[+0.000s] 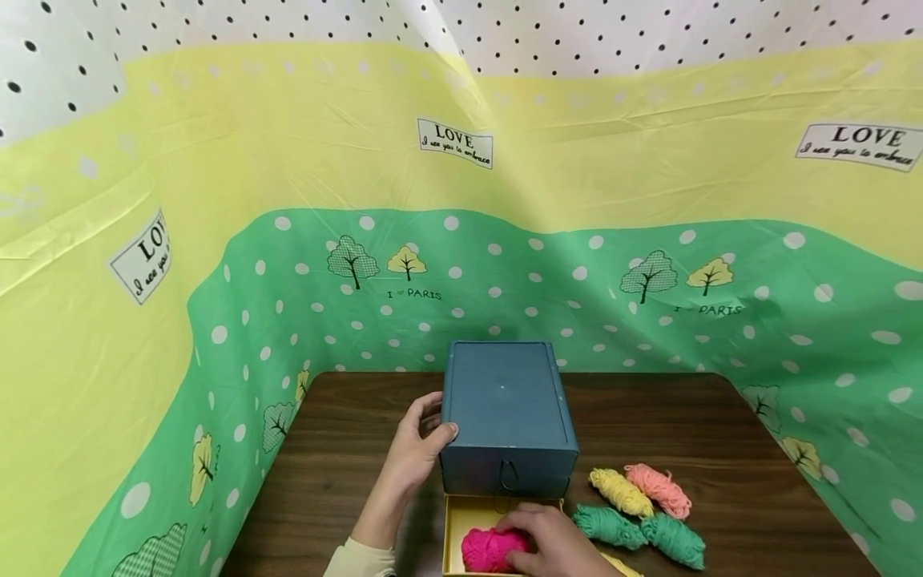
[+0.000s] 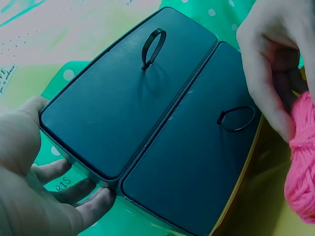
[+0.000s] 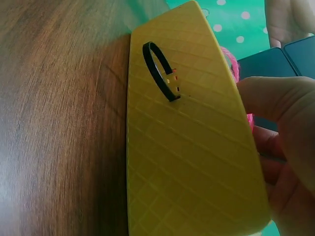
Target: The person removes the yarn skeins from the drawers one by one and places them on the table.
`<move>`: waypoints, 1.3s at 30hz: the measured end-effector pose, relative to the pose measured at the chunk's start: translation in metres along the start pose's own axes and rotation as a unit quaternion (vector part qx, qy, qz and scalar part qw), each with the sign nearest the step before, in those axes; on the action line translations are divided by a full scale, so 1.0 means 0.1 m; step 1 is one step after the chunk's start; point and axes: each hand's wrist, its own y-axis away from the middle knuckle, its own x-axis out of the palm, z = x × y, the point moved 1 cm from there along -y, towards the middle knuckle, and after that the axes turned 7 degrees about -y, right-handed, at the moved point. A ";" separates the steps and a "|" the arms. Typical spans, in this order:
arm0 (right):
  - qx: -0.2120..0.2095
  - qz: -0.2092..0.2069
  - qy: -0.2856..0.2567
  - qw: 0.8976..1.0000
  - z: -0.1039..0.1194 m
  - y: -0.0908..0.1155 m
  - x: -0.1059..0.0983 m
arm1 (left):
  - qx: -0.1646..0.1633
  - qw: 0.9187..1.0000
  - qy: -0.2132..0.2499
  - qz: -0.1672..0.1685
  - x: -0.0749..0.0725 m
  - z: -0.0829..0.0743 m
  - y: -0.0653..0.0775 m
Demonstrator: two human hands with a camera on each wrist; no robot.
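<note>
A dark blue drawer box (image 1: pixel 508 393) stands on the table, its two blue drawer fronts (image 2: pixel 123 98) each bearing a black loop pull. Below them a yellow drawer (image 3: pixel 187 147) is pulled out toward me. My left hand (image 1: pixel 418 441) rests against the box's left side, thumb at the top front edge and fingers along the side. Inside the yellow drawer lies a bright pink yarn skein (image 1: pixel 486 549). My right hand (image 1: pixel 551 541) holds this skein at its right end, fingers bent over it; the fingertips are partly hidden in the head view.
Right of the drawer lie a yellow skein (image 1: pixel 620 491), a salmon pink skein (image 1: pixel 659 489) and two green skeins (image 1: pixel 674 538). Another yellow skein (image 1: pixel 622 566) shows partly beside my right hand. A patterned curtain (image 1: pixel 505 272) surrounds the brown wooden table (image 1: pixel 750 481).
</note>
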 end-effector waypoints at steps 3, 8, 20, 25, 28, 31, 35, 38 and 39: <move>-0.006 -0.006 0.002 1.000 0.02 0.03 -0.02 | -0.002 1.000 0.000 0.001 0.00 0.00 0.00; -0.019 -0.019 -0.001 1.000 0.06 0.10 -0.07 | -0.004 1.000 0.000 0.004 0.00 0.02 0.01; -0.038 -0.063 0.001 0.997 0.11 0.26 -0.23 | -0.004 1.000 0.001 0.005 0.00 0.01 -0.01; -0.059 -0.090 0.019 0.994 0.14 0.31 -0.29 | -0.006 1.000 0.005 0.008 -0.01 0.00 -0.01; -0.055 -0.100 0.027 0.993 0.16 0.34 -0.33 | -0.007 1.000 0.006 0.010 -0.01 0.00 -0.01; -0.053 -0.106 0.035 0.992 0.17 0.38 -0.37 | -0.007 1.000 0.006 0.012 -0.01 0.00 0.00; -0.068 -0.123 0.050 0.989 0.20 0.43 -0.41 | -0.006 1.000 0.005 0.013 -0.01 0.00 0.00; -0.066 -0.136 0.056 0.987 0.22 0.47 -0.44 | -0.005 1.000 0.005 0.010 -0.01 0.00 0.00; -0.060 -0.138 0.056 0.987 0.22 0.48 -0.46 | -0.005 1.000 0.006 0.010 -0.01 -0.01 0.00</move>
